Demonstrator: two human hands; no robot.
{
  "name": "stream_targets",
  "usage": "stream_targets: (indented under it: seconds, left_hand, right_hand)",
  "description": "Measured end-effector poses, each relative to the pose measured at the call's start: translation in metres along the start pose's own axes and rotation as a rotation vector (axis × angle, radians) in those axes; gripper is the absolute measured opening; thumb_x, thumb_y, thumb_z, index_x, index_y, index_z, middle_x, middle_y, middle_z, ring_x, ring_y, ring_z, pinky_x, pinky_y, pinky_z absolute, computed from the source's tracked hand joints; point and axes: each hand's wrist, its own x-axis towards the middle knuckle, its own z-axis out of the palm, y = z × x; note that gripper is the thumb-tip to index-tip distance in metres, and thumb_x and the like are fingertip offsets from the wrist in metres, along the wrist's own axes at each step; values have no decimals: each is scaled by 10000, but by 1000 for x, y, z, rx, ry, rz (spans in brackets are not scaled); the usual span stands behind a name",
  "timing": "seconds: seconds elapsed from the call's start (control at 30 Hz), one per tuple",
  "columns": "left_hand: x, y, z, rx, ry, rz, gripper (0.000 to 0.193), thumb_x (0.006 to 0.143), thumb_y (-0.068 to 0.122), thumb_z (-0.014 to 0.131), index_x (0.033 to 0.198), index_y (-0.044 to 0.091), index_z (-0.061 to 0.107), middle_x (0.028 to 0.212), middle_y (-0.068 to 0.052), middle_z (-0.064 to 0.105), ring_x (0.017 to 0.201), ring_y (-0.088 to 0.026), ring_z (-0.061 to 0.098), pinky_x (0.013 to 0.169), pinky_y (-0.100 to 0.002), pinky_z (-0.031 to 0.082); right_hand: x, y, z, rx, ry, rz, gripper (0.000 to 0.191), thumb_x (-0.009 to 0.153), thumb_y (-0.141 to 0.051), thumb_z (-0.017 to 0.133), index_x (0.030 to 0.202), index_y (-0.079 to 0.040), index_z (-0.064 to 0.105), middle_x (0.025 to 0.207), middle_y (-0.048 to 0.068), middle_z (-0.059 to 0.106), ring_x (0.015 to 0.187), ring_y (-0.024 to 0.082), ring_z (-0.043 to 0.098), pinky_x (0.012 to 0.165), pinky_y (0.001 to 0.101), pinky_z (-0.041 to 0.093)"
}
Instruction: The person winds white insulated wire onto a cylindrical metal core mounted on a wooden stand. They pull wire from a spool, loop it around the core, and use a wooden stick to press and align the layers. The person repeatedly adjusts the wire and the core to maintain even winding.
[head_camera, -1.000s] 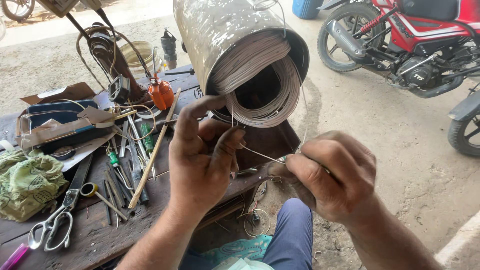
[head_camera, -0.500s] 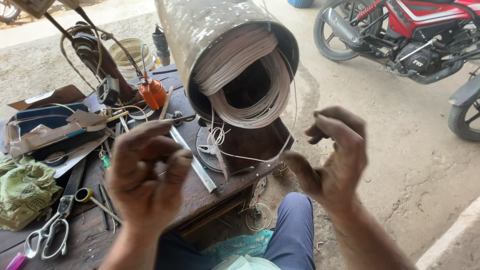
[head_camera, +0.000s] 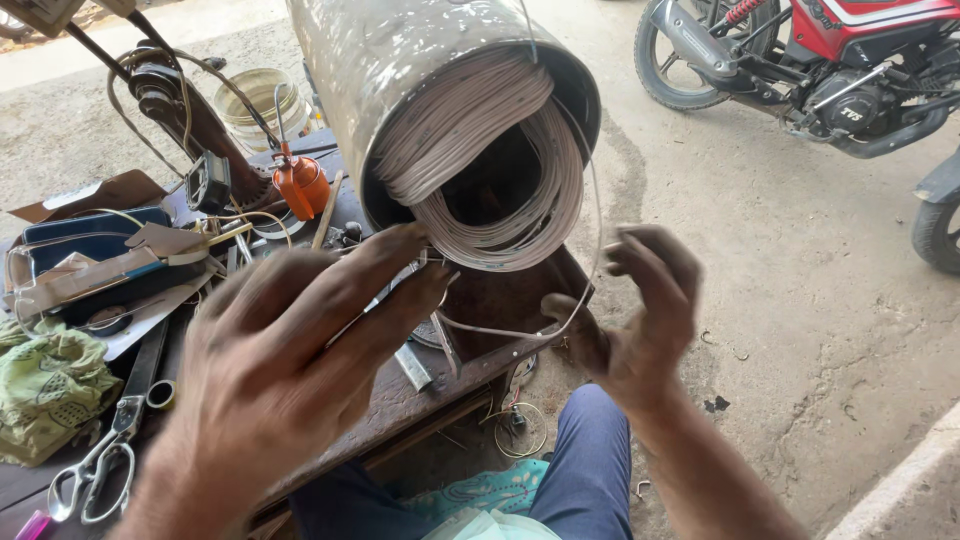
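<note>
A big grey metal cylinder (head_camera: 400, 60) lies on a dark wooden bench (head_camera: 500, 290), its open end facing me and packed with a coil of pale wire (head_camera: 470, 130). My left hand (head_camera: 290, 370) is blurred in the foreground, fingers stretched out, their tips at the lower edge of the coil. My right hand (head_camera: 640, 320) hangs off the bench's right edge with fingers spread. A loose wire loop (head_camera: 592, 230) drops from the cylinder's rim, passes my right thumb and runs back toward my left fingertips. I cannot tell whether either hand pinches it.
The bench's left side holds an orange oil can (head_camera: 300, 185), scissors (head_camera: 95, 470), a blue case (head_camera: 85, 235), a green cloth (head_camera: 50, 385) and several hand tools. A red motorcycle (head_camera: 820, 70) stands on the concrete at the right. My blue-trousered knee (head_camera: 590, 470) is below.
Both hands have let go of their close pinch and spread apart. The left hand rose toward the coil. The view moved closer to the cylinder.
</note>
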Motion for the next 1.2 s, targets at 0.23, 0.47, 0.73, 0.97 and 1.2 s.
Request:
stream_targets:
  seconds: [0.23, 0.47, 0.73, 0.97, 1.2]
  left_hand:
    - [36, -20, -11, 42, -163, 108, 315, 806, 198, 781, 1114, 258, 768, 1254, 17, 743, 1105, -176, 692, 900, -405, 591]
    - [36, -17, -6, -78, -93, 50, 189, 858, 167, 817, 1044, 193, 794, 1138, -19, 767, 1017, -196, 727, 839, -406, 614]
    - [47, 6, -22, -84, -116, 185, 306, 844, 154, 752, 1147, 200, 753, 1136, -43, 763, 988, -205, 732, 821, -406, 611]
    - [49, -5, -9, -242, -114, 141, 251, 882, 133, 771, 1122, 207, 772, 1059, -40, 762, 1049, -220, 711, 836, -382, 618]
    - [53, 5, -11, -181, -196, 154, 266, 831, 244, 784, 1097, 234, 771, 1112, -32, 770, 1075, -229, 713, 834, -403, 612]
  right_hand:
    - [37, -13, -39, 35, -179, -215, 320, 894, -410, 743, 1104, -170, 759, 1236, 99, 693, 1115, 253, 664, 937, 378, 613]
    - [89, -18, -53, 296, -294, -241, 211, 900, -343, 770, 1020, -171, 745, 897, 12, 741, 734, 183, 756, 687, 323, 631]
    - [128, -53, -87, 164, -595, -323, 174, 847, -166, 738, 1000, -111, 800, 893, 89, 775, 658, 154, 701, 533, 314, 568]
    - [146, -54, -85, 263, -759, -332, 306, 805, -184, 793, 1042, 7, 763, 865, 82, 725, 752, 184, 715, 579, 333, 586]
    - [135, -51, -90, 114, -732, -406, 166, 836, -145, 781, 999, -145, 810, 929, 54, 734, 741, 166, 658, 535, 303, 545]
